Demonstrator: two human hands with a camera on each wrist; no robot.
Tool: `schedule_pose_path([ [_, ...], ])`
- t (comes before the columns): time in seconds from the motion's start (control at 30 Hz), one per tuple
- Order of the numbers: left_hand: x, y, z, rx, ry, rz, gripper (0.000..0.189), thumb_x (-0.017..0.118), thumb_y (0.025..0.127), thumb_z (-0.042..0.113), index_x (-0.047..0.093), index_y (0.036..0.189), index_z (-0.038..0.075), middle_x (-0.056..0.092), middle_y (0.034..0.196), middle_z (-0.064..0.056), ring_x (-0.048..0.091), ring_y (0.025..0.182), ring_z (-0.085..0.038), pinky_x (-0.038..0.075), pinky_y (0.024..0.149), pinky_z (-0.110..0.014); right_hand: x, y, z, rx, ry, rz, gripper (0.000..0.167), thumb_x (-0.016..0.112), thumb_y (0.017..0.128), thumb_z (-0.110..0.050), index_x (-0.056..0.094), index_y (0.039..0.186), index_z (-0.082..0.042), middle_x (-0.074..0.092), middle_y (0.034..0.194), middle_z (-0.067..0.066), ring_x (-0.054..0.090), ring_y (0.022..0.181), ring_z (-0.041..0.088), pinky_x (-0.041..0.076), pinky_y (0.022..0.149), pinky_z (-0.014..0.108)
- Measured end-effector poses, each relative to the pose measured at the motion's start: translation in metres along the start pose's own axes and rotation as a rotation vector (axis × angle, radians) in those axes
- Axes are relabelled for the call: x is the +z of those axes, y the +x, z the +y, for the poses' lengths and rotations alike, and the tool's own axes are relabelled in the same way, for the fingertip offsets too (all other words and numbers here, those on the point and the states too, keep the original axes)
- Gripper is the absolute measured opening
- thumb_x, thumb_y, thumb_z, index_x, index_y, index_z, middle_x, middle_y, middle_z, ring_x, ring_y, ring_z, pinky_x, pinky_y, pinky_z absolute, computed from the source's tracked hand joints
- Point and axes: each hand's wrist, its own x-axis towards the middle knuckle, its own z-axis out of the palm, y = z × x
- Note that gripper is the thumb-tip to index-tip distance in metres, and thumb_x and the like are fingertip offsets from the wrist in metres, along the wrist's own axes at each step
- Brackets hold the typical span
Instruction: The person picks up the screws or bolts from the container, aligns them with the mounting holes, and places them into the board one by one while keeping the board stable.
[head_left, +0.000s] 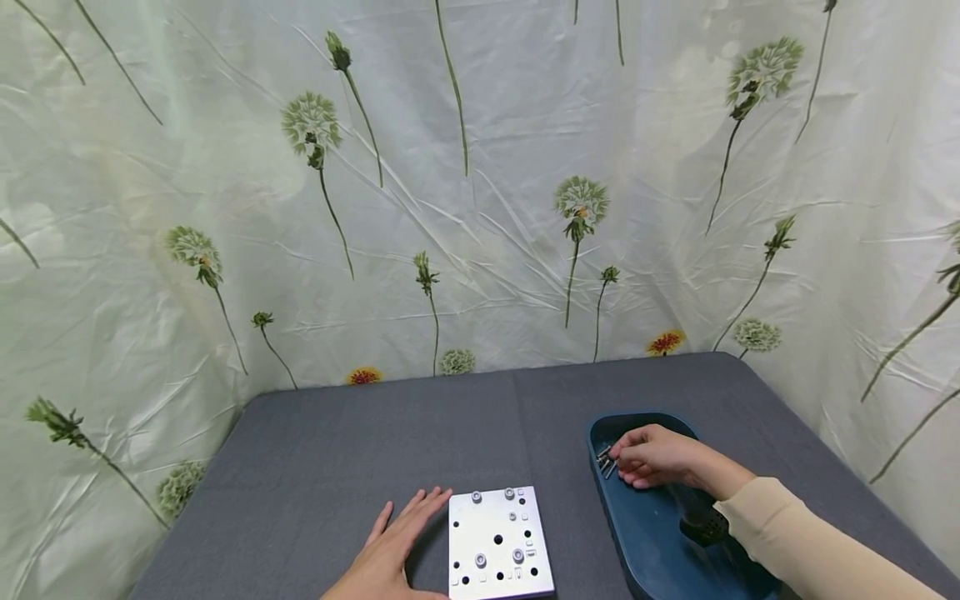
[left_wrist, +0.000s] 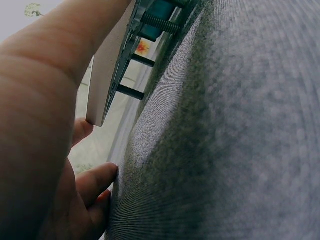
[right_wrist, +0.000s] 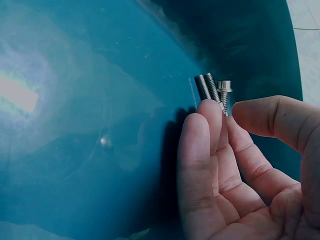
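A silvery-white metal plate [head_left: 490, 533] with several holes and socket-head screws [head_left: 481, 561] lies near the table's front edge. Threaded shanks [left_wrist: 131, 92] stick out of its underside in the left wrist view. My left hand [head_left: 397, 546] rests at the plate's left side with its fingers spread; one fingertip is at the plate's corner, others on the cloth. My right hand [head_left: 652, 457] reaches into a blue tray [head_left: 626, 533], thumb and fingertips close together at several loose screws [right_wrist: 212, 87]. One screw's head shows beyond the fingertips; I cannot tell whether they pinch it.
A dark grey cloth [head_left: 390, 442] covers the table. Behind it hangs a pale curtain [head_left: 510, 125] printed with dandelions. A black object [head_left: 705, 529] shows under the right wrist, over the tray. The tray's raised wall [right_wrist: 295, 60] curves beyond the right hand.
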Motion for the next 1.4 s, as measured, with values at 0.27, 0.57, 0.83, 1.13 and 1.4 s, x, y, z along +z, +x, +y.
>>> schedule_pose_path([
  [0.27,0.001,-0.001,0.0,-0.007,0.002,0.011,0.11,0.088,0.076,0.068,0.031,0.168,0.047,0.039,0.175,-0.001,0.032,0.162,-0.046,0.012,0.12,-0.087,0.001,-0.003,-0.001,0.011,-0.032,0.012,0.021,0.055,0.106,-0.006,0.067,0.118,0.006,0.07,0.084,0.002,0.065,0.068,0.005,0.059,0.064,0.018],
  [0.57,0.002,-0.001,-0.003,0.028,0.012,0.011,0.107,0.085,0.08,0.068,0.03,0.169,0.046,0.04,0.174,-0.002,0.035,0.161,-0.044,0.016,0.119,-0.087,0.0,-0.009,0.003,0.011,-0.087,0.027,0.02,0.057,0.105,-0.005,0.069,0.115,0.007,0.07,0.083,0.002,0.064,0.067,0.006,0.059,0.063,0.019],
  [0.83,0.002,-0.001,-0.003,0.041,0.023,0.016,0.106,0.085,0.081,0.066,0.029,0.169,0.046,0.04,0.174,-0.001,0.035,0.16,-0.045,0.017,0.117,-0.088,-0.002,-0.008,0.004,0.028,-0.091,0.034,0.018,0.058,0.104,-0.005,0.069,0.114,0.006,0.071,0.083,0.003,0.064,0.066,0.006,0.06,0.063,0.019],
  [1.13,0.002,0.0,-0.004,0.029,0.014,0.013,0.108,0.087,0.079,0.067,0.03,0.169,0.046,0.04,0.174,0.001,0.035,0.161,-0.045,0.016,0.118,-0.087,-0.004,-0.009,0.007,0.009,-0.094,0.027,0.017,0.061,0.103,-0.006,0.069,0.112,0.005,0.07,0.081,0.002,0.065,0.065,0.006,0.06,0.062,0.019],
  [1.4,0.002,0.0,-0.005,0.03,0.007,0.008,0.109,0.087,0.079,0.066,0.029,0.169,0.046,0.039,0.175,0.0,0.034,0.161,-0.046,0.015,0.117,-0.088,-0.005,-0.013,0.006,0.053,-0.108,0.017,0.019,0.063,0.1,-0.006,0.068,0.116,0.003,0.069,0.079,0.002,0.063,0.063,0.006,0.058,0.06,0.018],
])
